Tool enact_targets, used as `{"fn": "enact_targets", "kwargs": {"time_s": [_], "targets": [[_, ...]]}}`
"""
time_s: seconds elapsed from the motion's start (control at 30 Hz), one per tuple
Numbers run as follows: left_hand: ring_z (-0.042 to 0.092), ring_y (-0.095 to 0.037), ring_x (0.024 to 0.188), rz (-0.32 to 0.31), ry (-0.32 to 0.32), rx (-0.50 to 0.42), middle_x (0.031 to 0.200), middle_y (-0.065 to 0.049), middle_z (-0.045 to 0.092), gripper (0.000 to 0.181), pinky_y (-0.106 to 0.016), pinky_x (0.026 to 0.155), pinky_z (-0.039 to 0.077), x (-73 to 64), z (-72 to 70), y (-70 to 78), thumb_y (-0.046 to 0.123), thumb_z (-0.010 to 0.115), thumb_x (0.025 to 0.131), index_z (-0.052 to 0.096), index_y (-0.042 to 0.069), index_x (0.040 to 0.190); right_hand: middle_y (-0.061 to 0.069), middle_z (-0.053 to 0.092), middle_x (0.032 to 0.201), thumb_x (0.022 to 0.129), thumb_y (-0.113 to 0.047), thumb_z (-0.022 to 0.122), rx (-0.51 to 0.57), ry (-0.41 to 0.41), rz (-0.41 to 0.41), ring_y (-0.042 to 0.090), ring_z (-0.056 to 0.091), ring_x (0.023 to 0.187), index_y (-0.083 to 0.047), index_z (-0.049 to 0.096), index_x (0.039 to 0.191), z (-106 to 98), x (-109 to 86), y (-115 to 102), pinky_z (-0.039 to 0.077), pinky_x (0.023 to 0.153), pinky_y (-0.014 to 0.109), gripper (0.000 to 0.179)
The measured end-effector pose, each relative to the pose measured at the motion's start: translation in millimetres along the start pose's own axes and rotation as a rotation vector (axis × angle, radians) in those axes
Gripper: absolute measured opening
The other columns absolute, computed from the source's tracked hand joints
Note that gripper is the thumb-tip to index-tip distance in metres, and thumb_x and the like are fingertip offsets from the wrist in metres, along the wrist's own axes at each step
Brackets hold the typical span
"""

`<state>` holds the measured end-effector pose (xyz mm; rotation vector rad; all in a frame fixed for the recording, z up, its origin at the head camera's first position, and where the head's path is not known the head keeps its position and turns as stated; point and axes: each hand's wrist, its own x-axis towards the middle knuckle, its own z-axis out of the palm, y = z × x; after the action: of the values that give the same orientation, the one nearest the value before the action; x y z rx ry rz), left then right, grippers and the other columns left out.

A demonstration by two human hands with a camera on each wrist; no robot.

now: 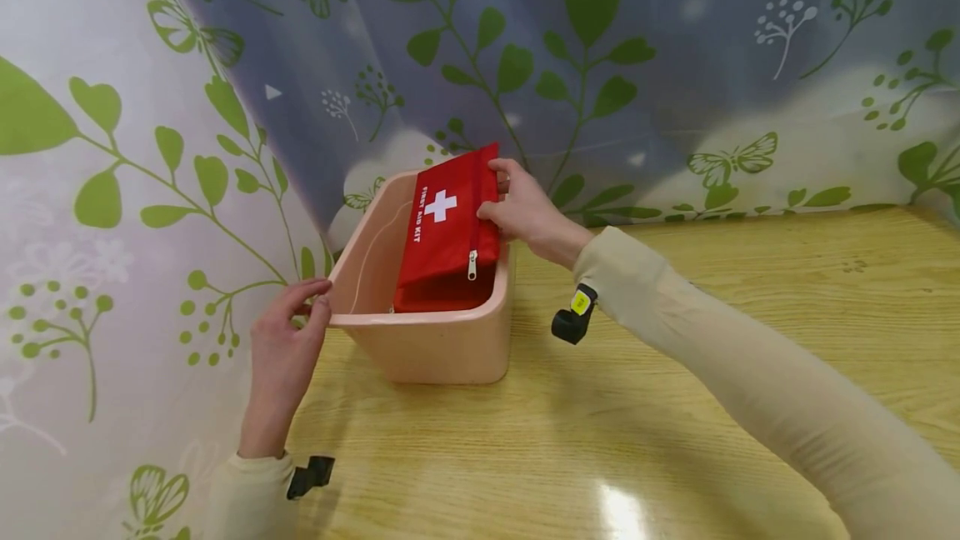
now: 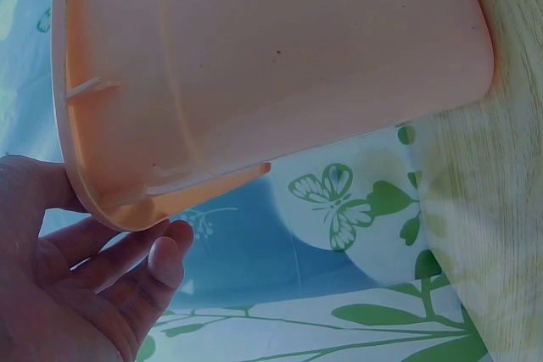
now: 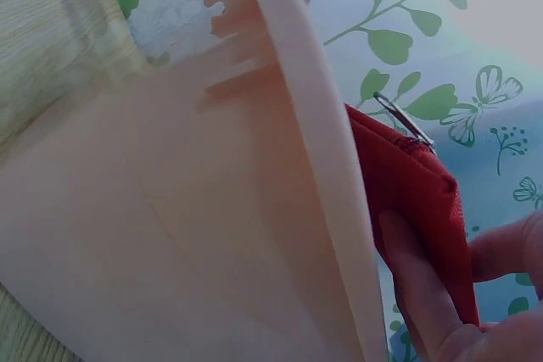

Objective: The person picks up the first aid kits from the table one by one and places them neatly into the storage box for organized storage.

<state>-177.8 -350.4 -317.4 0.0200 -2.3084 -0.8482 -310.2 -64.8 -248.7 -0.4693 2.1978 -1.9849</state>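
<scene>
A red first aid kit pouch [image 1: 450, 227] with a white cross and a zipper stands tilted inside a pink plastic bin [image 1: 442, 348], its upper part above the rim. My right hand [image 1: 525, 211] pinches the pouch's upper right edge between thumb and fingers; the right wrist view shows the red pouch [image 3: 416, 201] between them, just past the bin wall. With thumb and fingers, my left hand [image 1: 288, 340] grips the bin's near left corner. In the left wrist view that hand [image 2: 102, 269] holds the rim of the bin [image 2: 297, 57]. The pouch's lower part is hidden in the bin.
The bin stands on a light wood-grain table [image 1: 585, 440], near the corner of two curtains. A patterned curtain [image 1: 675, 107] with leaves and butterflies hangs behind the table, another curtain [image 1: 150, 273] close on the left. Black wrist cameras [image 1: 573, 319] sit on both sleeves.
</scene>
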Motion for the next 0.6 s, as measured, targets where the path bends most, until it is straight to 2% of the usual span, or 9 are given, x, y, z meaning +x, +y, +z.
{"fn": "enact_targets", "kwargs": {"time_s": [0.07, 0.17, 0.23, 0.33, 0.43, 0.5, 0.6], "targets": [[0.06, -0.016, 0.087, -0.002, -0.002, 0.002, 0.117, -0.004, 0.067, 0.026, -0.02, 0.063, 0.041, 0.0, 0.1, 0.1, 0.016, 0.056, 0.097, 0.072, 0.007, 0.115, 0.015, 0.04, 0.141, 0.091, 0.004, 0.055, -0.032, -0.018, -0.017, 0.031, 0.05, 0.121, -0.008, 0.022, 0.153, 2, 0.8, 2, 0.056, 0.079, 0.044, 0.071], [0.06, -0.017, 0.088, -0.008, -0.009, 0.005, 0.117, -0.004, 0.067, 0.026, -0.02, 0.063, 0.041, -0.2, -0.5, 0.5, 0.016, 0.056, 0.097, 0.072, 0.007, 0.116, 0.016, 0.041, 0.142, 0.092, 0.002, 0.055, -0.176, -0.039, -0.063, 0.029, 0.049, 0.122, -0.006, 0.021, 0.152, 2, 0.0, 4, 0.053, 0.087, 0.041, 0.07], [0.06, -0.017, 0.088, -0.01, -0.015, 0.007, 0.118, -0.004, 0.067, 0.027, -0.02, 0.063, 0.041, -0.2, -0.9, 1.1, 0.017, 0.056, 0.097, 0.072, 0.007, 0.116, 0.016, 0.046, 0.139, 0.091, 0.002, 0.055, -0.335, -0.042, -0.117, 0.028, 0.051, 0.12, -0.004, 0.022, 0.151, 1, -2.0, 5, 0.051, 0.092, 0.038, 0.069], [0.06, -0.017, 0.088, -0.011, -0.022, 0.015, 0.117, -0.005, 0.067, 0.027, -0.02, 0.063, 0.041, 0.2, -1.5, 2.2, 0.017, 0.055, 0.097, 0.072, 0.006, 0.116, 0.016, 0.048, 0.138, 0.09, -0.001, 0.057, -0.63, -0.036, -0.227, 0.028, 0.051, 0.12, -0.002, 0.027, 0.15, -1, -7.8, 4, 0.045, 0.099, 0.039, 0.067], [0.06, -0.016, 0.088, -0.01, -0.021, 0.033, 0.115, -0.005, 0.068, 0.026, -0.02, 0.063, 0.041, 1.5, -2.1, 3.0, 0.016, 0.056, 0.097, 0.072, 0.006, 0.115, 0.016, 0.045, 0.143, 0.091, -0.008, 0.06, -0.861, -0.042, -0.306, 0.031, 0.044, 0.127, -0.002, 0.032, 0.15, -2, -14.2, 4, 0.036, 0.107, 0.042, 0.065], [0.06, -0.017, 0.089, -0.006, -0.023, 0.035, 0.114, -0.006, 0.068, 0.026, -0.022, 0.067, 0.045, 2.6, -2.5, 4.0, 0.014, 0.056, 0.096, 0.072, 0.006, 0.115, 0.017, 0.038, 0.15, 0.094, -0.018, 0.061, -0.961, -0.057, -0.305, 0.034, 0.036, 0.135, -0.002, 0.032, 0.151, -3, -18.1, 5, 0.027, 0.112, 0.045, 0.066], [0.061, -0.023, 0.102, 0.01, -0.038, 0.032, 0.117, -0.009, 0.067, 0.027, -0.035, 0.083, 0.048, 5.5, -2.8, 6.1, 0.014, 0.056, 0.096, 0.07, 0.005, 0.118, 0.014, 0.026, 0.158, 0.097, -0.036, 0.057, -1.046, -0.083, -0.241, 0.036, 0.023, 0.143, -0.008, 0.027, 0.155, -7, -24.3, 7, 0.016, 0.115, 0.051, 0.071]]}}
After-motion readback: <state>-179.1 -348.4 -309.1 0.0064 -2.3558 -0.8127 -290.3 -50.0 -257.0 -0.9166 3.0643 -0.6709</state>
